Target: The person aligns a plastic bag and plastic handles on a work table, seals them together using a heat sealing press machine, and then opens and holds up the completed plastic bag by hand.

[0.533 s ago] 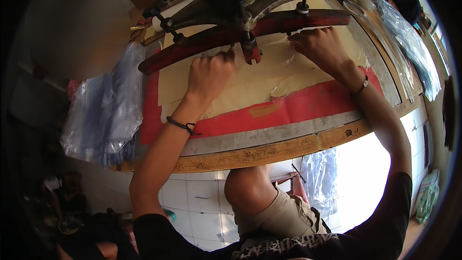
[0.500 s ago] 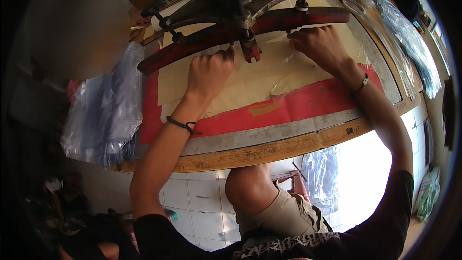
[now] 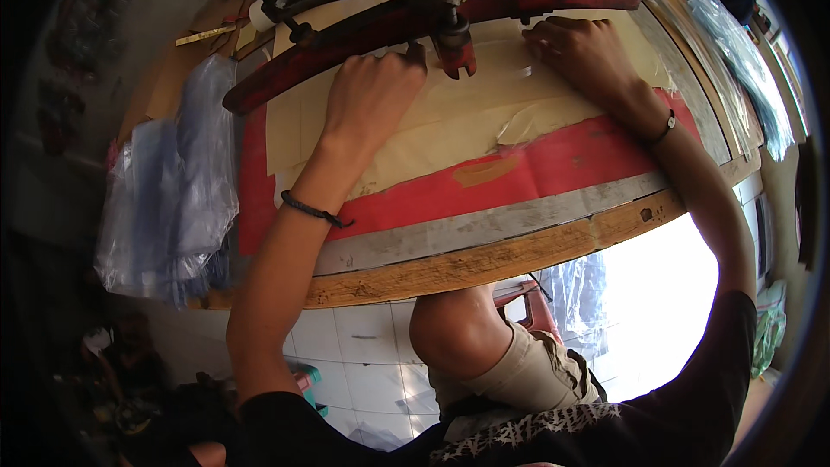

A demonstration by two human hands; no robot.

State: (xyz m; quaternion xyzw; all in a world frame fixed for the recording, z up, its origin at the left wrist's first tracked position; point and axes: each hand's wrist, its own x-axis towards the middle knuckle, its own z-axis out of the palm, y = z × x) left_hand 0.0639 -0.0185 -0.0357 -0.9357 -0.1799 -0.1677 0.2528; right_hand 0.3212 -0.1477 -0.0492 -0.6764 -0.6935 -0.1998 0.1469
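My left hand (image 3: 373,97) lies knuckles up over the tan sheet (image 3: 363,160), its fingers curled in close to the red curved bar (image 3: 337,39) of a press. To the right, my right hand (image 3: 581,54) is also curled beneath the bar's right half, fingertips pressed together. Whatever the fingers of either hand pinch is hidden or too small to name. Small glints between the hands suggest clear film on the tan sheet. A notched red bracket (image 3: 456,52) hangs from the bar between my hands. Under the tan sheet, a red sheet (image 3: 553,163) shows along the near side.
Folded clear plastic (image 3: 164,207) drapes over the table's left side. More clear plastic (image 3: 735,47) lies at the far right. The wooden table edge (image 3: 467,272) runs in front of me, above my knee (image 3: 458,333). A yellow strip (image 3: 205,35) rests at the far left.
The view has shifted, so the press sits higher and the plastic farther left. A large blurred shape at upper left is gone. Both hands stay curled near the bar.
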